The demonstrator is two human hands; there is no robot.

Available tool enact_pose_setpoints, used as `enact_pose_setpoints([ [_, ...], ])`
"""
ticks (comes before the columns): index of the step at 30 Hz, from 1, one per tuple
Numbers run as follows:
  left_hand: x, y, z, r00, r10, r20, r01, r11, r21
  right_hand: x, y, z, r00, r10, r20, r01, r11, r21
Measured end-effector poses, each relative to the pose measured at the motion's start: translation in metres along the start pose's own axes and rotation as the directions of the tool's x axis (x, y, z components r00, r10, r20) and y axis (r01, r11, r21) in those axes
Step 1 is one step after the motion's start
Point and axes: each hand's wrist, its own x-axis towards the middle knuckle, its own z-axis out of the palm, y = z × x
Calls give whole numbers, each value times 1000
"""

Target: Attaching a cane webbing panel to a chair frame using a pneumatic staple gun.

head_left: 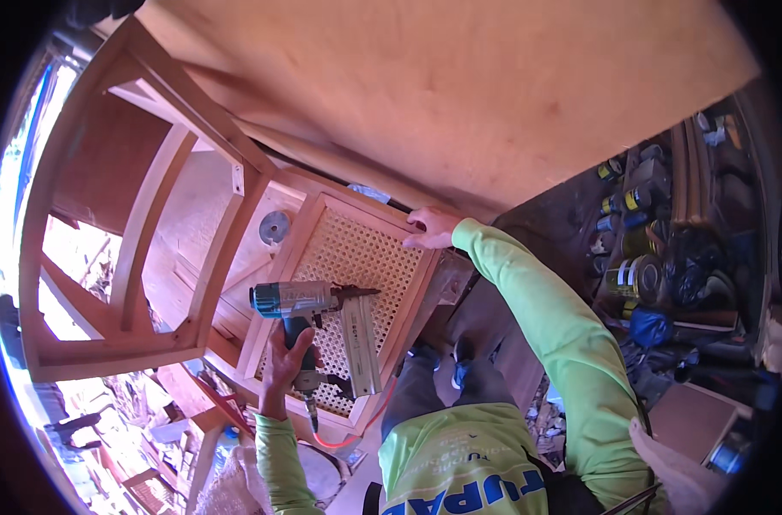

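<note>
My left hand (281,365) is wrapped round the handle of a teal and grey air nail gun (301,300), its long silver magazine pointing toward me. The gun is held over a wooden frame with woven cane webbing (331,245), and its nose is over the cane. A red air hose runs from the bottom of its handle. At the frame's far right corner, my right hand (434,227) grips the wooden edge with curled fingers and thumb; the fingertips are partly hidden. Left of the cane frame stands a curved wooden chair frame (210,283).
A large plywood sheet (459,94) slants across the far side. Paint tins (635,279) and dark clutter crowd the right. A grey disc (274,227) lies beyond the gun. Wood scraps (142,429) litter the lower left. A pale shape (678,468) at lower right is unclear.
</note>
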Motion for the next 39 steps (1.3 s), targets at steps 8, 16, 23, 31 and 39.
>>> enact_pose_setpoints([
  [8,-2,-6,1,921,341,-191,-179,802,569,7,-23,-8,996,21,85,-7,988,-157],
  [16,-23,-2,58,613,695,-375,96,405,909,27,5,-9,954,-6,298,-17,997,75],
  [23,32,44,216,835,441,-329,-163,769,618,33,23,-5,933,-313,176,304,949,79],
  [31,180,38,213,883,55,-466,380,500,778,41,17,4,905,-411,114,421,903,-86],
  [39,217,-4,199,900,-45,-433,358,643,677,45,30,18,848,-528,37,525,848,74],
])
